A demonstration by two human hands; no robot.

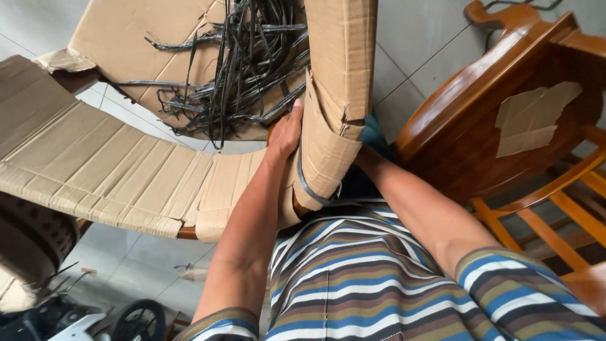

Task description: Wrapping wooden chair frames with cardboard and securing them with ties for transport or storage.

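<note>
Left hand (287, 132) first: the fingers are flat and together, thumb side up, pressed against the inner face of the cardboard wrap (328, 136) around a furniture part right in front of the person's chest. It's pressing, not really gripping, and nothing is clamped in it as far as I can see. The right hand is a different story. The right forearm (416, 208) runs up behind that same wrapped piece and the hand itself is totally hidden by the cardboard, so I can't tell whether it's closed on anything or open.

The wrapped piece stands roughly upright, long axis running from the person's lap toward the top edge of the view, curving a bit at the bottom, where a grey strap (309, 186) loops around it.

Further out: a long wrapped cardboard strip (107, 167) stretches off to the left, its long axis roughly level and sloping slightly. Behind the hand sits a tangle of black plastic straps (243, 63) on a flat cardboard sheet (132, 38). Off to the right there's a glossy wooden chair (505, 126) with a patch of cardboard (533, 117) stuck on it, standing on the tiled floor (416, 38).
</note>
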